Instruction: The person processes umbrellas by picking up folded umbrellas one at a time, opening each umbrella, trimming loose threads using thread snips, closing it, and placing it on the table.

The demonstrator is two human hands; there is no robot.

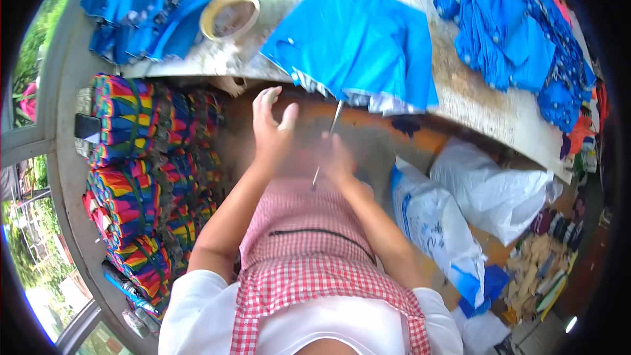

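A blue umbrella canopy is draped over the table's near edge, its rim hanging down. From beneath it a thin metal shaft slants down towards my apron. My left hand is raised just left of the shaft, thumb and fingers apart, holding nothing. Close by the shaft is my right hand, smeared by motion; whether its fingers grip the shaft cannot be made out.
On the worn table lie blue fabric pieces, a cream bowl and more blue canopies. Rainbow-coloured bundles are stacked at left. White plastic sacks and a cloth pile sit at right.
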